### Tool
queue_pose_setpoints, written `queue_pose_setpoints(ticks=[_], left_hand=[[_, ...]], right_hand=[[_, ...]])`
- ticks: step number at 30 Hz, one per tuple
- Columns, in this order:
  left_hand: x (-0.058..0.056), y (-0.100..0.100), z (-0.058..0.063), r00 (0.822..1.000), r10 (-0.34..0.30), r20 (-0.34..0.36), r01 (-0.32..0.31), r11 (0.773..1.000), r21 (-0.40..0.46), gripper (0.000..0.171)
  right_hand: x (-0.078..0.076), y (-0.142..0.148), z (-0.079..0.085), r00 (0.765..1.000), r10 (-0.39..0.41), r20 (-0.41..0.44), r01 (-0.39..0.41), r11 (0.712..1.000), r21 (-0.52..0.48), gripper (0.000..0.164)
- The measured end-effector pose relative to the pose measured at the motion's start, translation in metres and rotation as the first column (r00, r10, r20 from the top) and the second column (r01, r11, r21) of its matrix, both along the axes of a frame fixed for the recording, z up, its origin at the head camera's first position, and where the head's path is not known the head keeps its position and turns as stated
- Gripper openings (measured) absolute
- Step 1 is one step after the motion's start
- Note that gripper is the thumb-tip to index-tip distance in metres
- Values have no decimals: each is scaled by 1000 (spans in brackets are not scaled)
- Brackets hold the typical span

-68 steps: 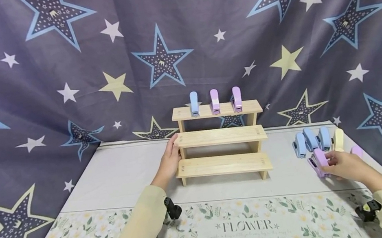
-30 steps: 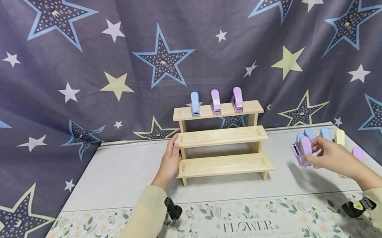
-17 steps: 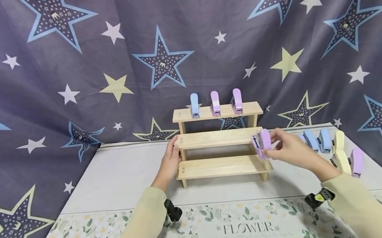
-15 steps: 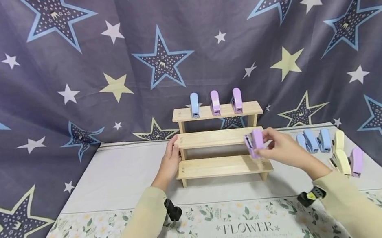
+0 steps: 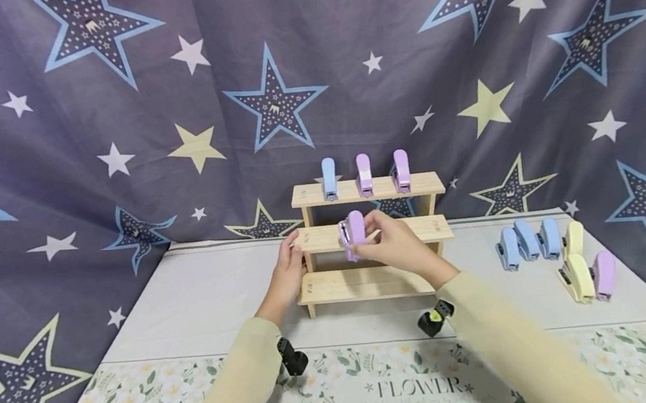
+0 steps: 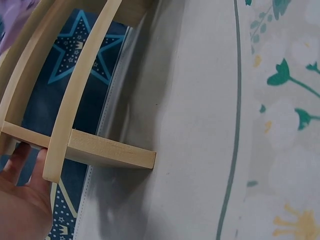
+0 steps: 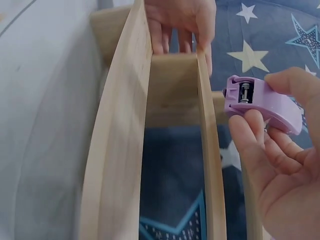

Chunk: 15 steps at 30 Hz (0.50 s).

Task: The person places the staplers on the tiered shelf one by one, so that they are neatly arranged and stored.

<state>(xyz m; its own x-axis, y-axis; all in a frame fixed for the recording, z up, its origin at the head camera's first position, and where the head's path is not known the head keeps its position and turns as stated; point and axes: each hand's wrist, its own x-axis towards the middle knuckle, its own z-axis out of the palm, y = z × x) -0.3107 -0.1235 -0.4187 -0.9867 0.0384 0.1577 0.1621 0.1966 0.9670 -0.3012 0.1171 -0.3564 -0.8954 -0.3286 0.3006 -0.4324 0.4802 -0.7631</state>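
My right hand (image 5: 395, 243) pinches a purple stapler (image 5: 353, 233) between thumb and fingers, in front of the middle tier of the wooden shelf (image 5: 377, 229). In the right wrist view the stapler (image 7: 262, 100) shows a metal spring in its open end, and it overlaps the area beside the tier edge. My left hand (image 5: 285, 277) grips the shelf's left end at the middle tier; in the left wrist view its fingers (image 6: 37, 172) reach behind the side support. On the top tier stand a blue stapler (image 5: 328, 178) and two purple staplers, one at the centre (image 5: 364, 174), one further right (image 5: 401, 170).
At the table's right lie several more staplers: blue ones (image 5: 527, 240), two yellow ones (image 5: 579, 278) and a purple one (image 5: 604, 276). A flower-print mat (image 5: 413, 383) covers the table's front. A star-patterned curtain (image 5: 152, 150) hangs behind.
My right hand has picked up the purple stapler from the group on the right and carried it left to the middle tier. My left hand stays on the shelf.
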Motion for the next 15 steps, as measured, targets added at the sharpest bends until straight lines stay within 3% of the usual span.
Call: queue_pose_setpoints(ticks=[15], left_hand=[[1,-1,1,1000,-6,-5,6,1000,-5,47]], right_hand=[[-24,-56,5,996,-91,-14,91,996,15,39]])
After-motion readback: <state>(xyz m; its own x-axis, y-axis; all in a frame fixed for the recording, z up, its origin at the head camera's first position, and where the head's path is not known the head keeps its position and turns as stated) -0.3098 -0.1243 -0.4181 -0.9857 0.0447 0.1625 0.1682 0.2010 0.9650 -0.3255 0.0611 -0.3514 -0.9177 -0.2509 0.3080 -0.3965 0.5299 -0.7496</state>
